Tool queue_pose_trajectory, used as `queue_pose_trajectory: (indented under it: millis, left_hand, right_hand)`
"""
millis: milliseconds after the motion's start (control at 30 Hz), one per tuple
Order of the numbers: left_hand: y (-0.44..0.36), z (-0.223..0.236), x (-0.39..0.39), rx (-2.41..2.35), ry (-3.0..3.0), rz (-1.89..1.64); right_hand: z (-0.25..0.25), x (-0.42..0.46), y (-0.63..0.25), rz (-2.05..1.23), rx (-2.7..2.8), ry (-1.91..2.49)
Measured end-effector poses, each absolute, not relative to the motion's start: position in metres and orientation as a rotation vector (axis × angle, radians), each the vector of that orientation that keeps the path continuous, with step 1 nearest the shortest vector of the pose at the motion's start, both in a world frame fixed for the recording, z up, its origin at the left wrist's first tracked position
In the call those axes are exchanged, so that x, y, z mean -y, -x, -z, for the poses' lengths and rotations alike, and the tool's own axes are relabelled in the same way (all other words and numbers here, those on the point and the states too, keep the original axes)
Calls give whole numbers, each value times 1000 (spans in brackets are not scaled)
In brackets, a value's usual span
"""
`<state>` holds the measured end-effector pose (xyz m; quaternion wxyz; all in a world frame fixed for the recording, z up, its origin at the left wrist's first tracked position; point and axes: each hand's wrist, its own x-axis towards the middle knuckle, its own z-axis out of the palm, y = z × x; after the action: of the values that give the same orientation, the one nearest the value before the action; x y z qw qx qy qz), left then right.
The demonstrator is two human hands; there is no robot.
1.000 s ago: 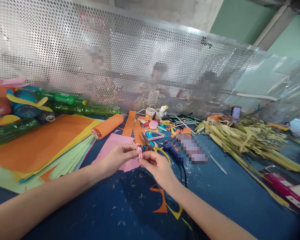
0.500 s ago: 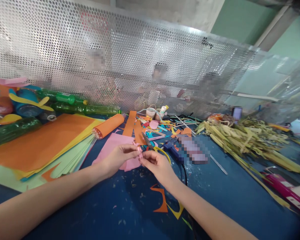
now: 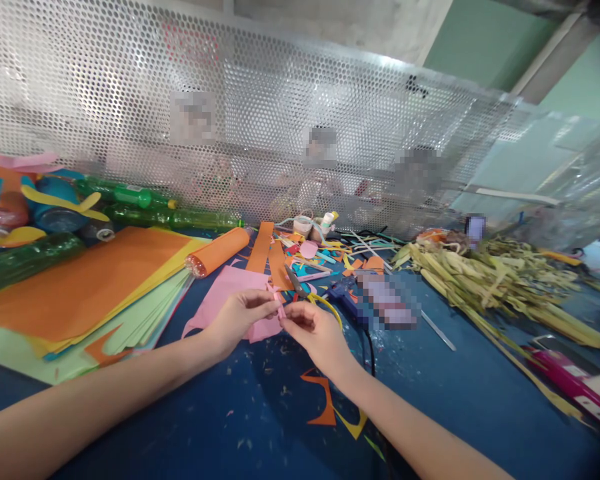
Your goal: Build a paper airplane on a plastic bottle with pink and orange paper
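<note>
Between the fingertips of both hands is a small folded strip of pink paper (image 3: 279, 308). My left hand (image 3: 237, 320) pinches it from the left, and my right hand (image 3: 320, 333) pinches its lower right side. Under and behind my left hand lies a larger sheet of pink paper (image 3: 220, 297) with a cut edge. Scissors (image 3: 297, 283) with yellow handles rest just beyond my right hand, the handles partly hidden by it. A blue glue gun (image 3: 347, 300) lies to the right, its black cord running toward me.
Coloured paper sheets (image 3: 105, 287) are stacked at left, beside an orange-wrapped bottle (image 3: 219, 252) and green bottles (image 3: 175, 217). Paper scraps (image 3: 325, 400) lie in front. Dried husks (image 3: 510, 280) and a pink-and-white object (image 3: 575, 383) are at right. A perforated metal screen (image 3: 280, 127) stands behind.
Both hands stay nearly in place, still pinching the pink strip. The strip has turned slightly between the fingertips; little else differs.
</note>
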<state>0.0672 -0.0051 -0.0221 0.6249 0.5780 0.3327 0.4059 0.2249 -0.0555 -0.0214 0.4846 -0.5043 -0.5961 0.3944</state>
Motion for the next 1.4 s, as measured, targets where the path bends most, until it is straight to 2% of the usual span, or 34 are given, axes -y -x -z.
queue_pose_trajectory:
  millis: [367,467,567,733,1033,1233,1400]
  left_hand:
    - [-69,22,6,-789,-1335,-895]
    - [-67,22,3,-806,-1303,-896]
    - [-66,21,-1,-800,-1296,-899]
    - [-64,18,-5,-822,-1322,-899]
    - [-60,25,-10,-861,-1376,-845]
    - [-61,30,-13,-861,-1379,-875]
    - [-63,29,-13,-821,-1492,-903]
  right_hand:
    - [14,53,-231,-850,1637,1329]
    - [1,44,-256,-442,1896,1587]
    - [-5,35,-290,330,1985,2134]
    - [8,27,-322,360,2002,2330]
    - [7,31,-298,541,1930,2312]
    - [-10,46,-275,950,1888,1926]
    - [-19,49,-279,929,1831,1795]
